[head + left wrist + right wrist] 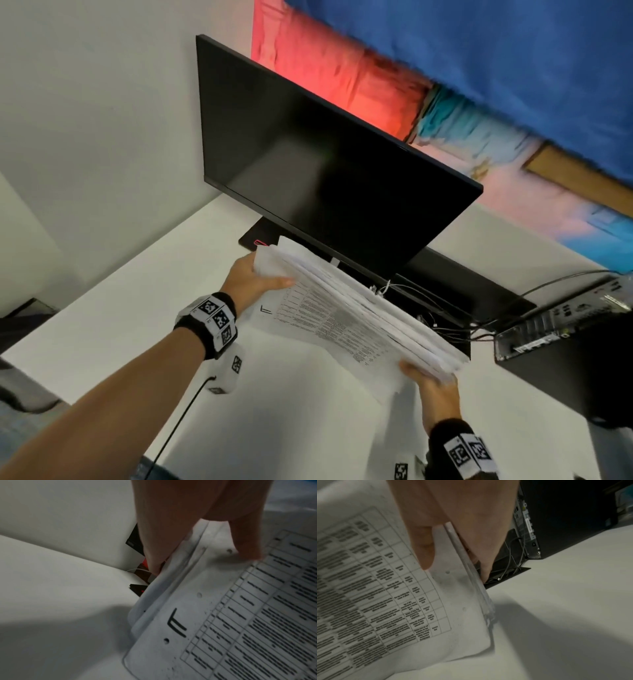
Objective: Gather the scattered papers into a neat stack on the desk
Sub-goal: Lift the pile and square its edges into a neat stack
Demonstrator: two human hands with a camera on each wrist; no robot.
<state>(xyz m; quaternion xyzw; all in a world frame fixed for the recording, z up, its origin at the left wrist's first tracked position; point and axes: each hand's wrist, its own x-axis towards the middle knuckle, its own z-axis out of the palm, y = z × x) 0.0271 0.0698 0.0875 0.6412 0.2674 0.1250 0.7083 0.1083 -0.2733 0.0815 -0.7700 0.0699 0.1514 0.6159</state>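
Observation:
A thick bundle of white printed papers (346,318) stands tilted on its long edge on the white desk (130,301), just in front of the monitor. The front sheet carries a printed table (240,622), also visible in the right wrist view (385,595). My left hand (255,279) grips the bundle's left end, thumb (247,545) on the front sheet and fingers behind. At the bundle's right end my right hand (433,387) grips it, thumb (423,547) pressing the front and fingers behind the sheets.
A black monitor (325,171) on its stand (253,236) rises right behind the papers. Cables (445,325) and a small computer case (565,322) lie to the right, next to a dark box. A cable (178,421) trails over the desk's near left part.

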